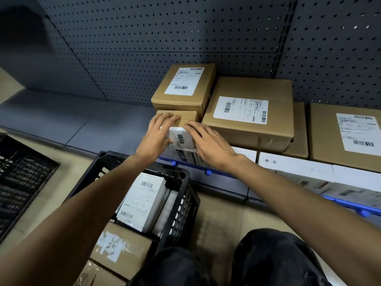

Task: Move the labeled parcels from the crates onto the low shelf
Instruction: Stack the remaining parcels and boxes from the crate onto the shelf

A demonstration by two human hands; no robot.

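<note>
A small brown parcel (186, 117) with a white barcode label sits at the front of the low grey shelf (61, 118), just before a taller labeled box (183, 89). My left hand (157, 135) presses on its left side and top, fingers spread. My right hand (208, 143) lies flat on its right side. Both hands hold it between them. A black plastic crate (177, 205) stands on the floor below my arms, with a white labeled parcel (140, 201) and brown boxes (121, 246) inside.
A large labeled box (251, 112) and another box (346, 135) fill the shelf to the right, resting on white cartons (294, 168). A second black crate (18, 178) lies at the left. Perforated grey panels (165, 34) back the shelf. My knees are at the bottom.
</note>
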